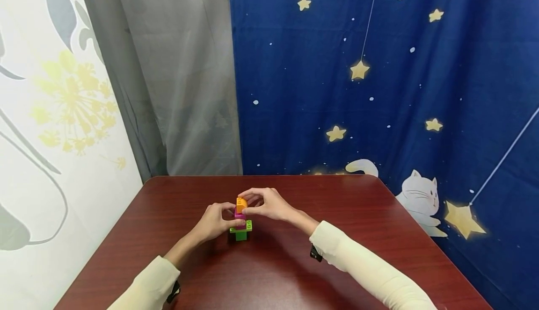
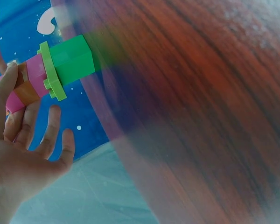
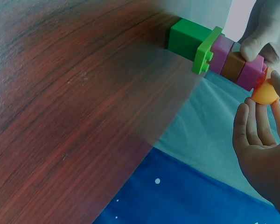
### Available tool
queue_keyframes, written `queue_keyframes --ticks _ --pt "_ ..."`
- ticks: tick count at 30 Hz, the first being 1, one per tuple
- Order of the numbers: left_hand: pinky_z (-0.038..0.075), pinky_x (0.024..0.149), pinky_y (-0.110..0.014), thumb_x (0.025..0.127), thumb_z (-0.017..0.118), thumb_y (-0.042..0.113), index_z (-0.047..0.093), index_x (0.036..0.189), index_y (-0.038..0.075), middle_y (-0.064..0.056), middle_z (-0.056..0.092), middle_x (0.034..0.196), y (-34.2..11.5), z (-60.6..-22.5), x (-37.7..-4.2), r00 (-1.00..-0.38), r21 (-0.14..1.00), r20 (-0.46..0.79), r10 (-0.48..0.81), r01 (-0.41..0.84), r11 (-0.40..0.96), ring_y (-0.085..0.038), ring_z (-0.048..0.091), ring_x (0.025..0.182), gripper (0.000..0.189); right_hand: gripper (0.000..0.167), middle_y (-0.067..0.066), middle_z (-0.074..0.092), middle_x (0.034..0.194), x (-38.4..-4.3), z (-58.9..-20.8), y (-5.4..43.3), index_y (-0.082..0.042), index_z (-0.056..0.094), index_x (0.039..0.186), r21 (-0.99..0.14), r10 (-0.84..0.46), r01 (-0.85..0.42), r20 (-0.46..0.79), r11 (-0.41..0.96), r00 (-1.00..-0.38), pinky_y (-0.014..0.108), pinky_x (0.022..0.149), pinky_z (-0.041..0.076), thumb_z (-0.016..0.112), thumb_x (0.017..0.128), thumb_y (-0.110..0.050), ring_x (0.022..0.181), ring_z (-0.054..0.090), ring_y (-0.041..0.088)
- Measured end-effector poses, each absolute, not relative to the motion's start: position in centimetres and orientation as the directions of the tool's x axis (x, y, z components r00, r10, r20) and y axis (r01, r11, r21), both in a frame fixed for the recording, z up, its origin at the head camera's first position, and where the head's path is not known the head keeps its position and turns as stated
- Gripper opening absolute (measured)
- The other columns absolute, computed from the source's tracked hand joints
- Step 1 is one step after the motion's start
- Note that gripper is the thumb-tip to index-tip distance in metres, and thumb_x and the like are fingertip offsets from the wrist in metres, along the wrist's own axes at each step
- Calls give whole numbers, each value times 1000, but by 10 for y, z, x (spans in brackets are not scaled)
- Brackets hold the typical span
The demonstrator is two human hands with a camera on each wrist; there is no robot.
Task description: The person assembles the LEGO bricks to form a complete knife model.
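A small tower of toy building bricks stands on the table. Its base is a green brick (image 2: pixel 74 58), topped by a wider lime-green plate (image 3: pixel 204 53). Above come a pink brick (image 3: pixel 220 52), a brown brick (image 3: pixel 233 65) and a second pink brick (image 3: pixel 250 74). My left hand (image 1: pixel 213 223) grips the tower by its upper part, thumb on the near side, with the other fingers behind. At the top, my right hand (image 1: pixel 271 205) pinches an orange brick with a rounded side (image 3: pixel 265 93) between thumb and fingers, right at the upper pink brick.
The reddish-brown wooden table (image 1: pixel 337 198) has rounded far corners. Behind it hang a grey curtain (image 1: pixel 189 90) and a blue curtain (image 1: pixel 294 90) with stars and a white cat. A white patterned panel (image 1: pixel 50 198) borders the left side.
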State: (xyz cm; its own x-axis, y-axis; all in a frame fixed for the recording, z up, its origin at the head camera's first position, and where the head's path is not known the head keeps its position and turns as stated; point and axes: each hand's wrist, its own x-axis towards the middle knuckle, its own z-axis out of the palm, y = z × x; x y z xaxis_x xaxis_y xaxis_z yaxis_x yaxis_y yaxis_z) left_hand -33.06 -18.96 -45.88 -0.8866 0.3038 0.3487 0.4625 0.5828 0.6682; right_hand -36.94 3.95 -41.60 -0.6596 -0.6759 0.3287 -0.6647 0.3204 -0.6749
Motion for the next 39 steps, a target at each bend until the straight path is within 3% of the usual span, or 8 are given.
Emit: queue_keyframes --ticks 9,18,24,32,39 --pt "56 83 -51 83 90 34 77 108 8 -4 77 94 -189 -458 -330 -888 672 337 314 460 580 -33 70 95 38 41 4 77 111 -366 -418 35 -13 71 130 -682 -675 -662 331 312 -659 25 82 58 82 91 -14 97 74 14" --pt "53 71 -26 81 91 34 78 105 8 -3 77 92 -188 -458 -330 -893 685 337 298 450 573 -30 71 91 37 42 2 78 111 -368 -421 34 -12 72 129 -663 -671 -679 350 315 -654 31 82 60 84 89 -13 91 73 7" --pt "54 72 -28 82 90 34 78 107 8 0 77 92 -188 -458 -332 -893 677 330 307 451 581 -31 71 91 38 43 1 78 112 -369 -424 35 -14 72 130 -670 -670 -684 369 290 -644 35 82 60 85 89 -14 90 72 4" --pt "54 73 -28 82 90 32 78 105 8 -1 77 92 -189 -455 -332 -889 667 333 314 458 588 -32 72 92 35 44 2 78 110 -370 -430 34 -14 72 128 -671 -662 -694 399 262 -635 40 81 61 86 86 -11 91 74 12" --pt "54 72 -27 84 89 33 78 108 6 -2 77 94 -189 -457 -328 -895 664 327 303 446 601 -27 71 90 38 45 4 77 113 -369 -441 35 -15 70 132 -694 -644 -683 420 226 -639 31 80 60 84 89 -12 91 73 8"
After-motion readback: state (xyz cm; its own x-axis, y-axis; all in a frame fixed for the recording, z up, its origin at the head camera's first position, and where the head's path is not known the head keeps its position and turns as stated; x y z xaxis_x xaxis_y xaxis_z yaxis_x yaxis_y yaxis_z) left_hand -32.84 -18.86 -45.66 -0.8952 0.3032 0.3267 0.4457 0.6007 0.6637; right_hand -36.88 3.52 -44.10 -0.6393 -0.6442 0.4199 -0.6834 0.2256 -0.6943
